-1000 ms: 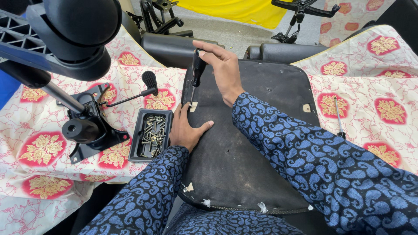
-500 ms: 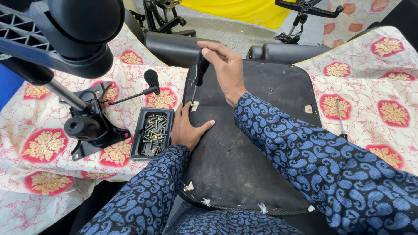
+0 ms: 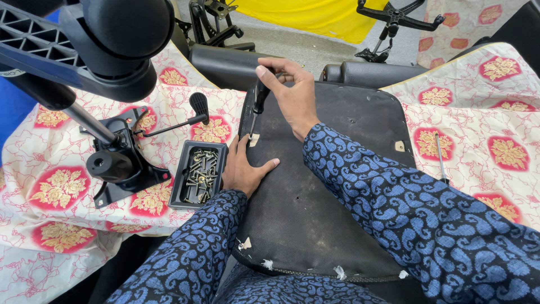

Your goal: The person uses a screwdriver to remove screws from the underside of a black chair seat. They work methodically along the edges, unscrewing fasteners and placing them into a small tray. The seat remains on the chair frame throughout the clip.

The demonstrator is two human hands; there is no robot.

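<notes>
Still, your right hand (image 3: 292,93) stays clenched round the screwdriver (image 3: 259,101), tip at the seat base's (image 3: 315,186) corner screw hole; left hand (image 3: 244,166) remains flat, fingers spread, steadying.

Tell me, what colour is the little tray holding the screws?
Black. The tray lies beside the left hand, clearest in the head view.

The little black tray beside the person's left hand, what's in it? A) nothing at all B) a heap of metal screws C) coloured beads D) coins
B: the black tray beside the left hand holds a jumbled pile of metal screws, while the right hand grips a screwdriver over the seat panel.
</notes>
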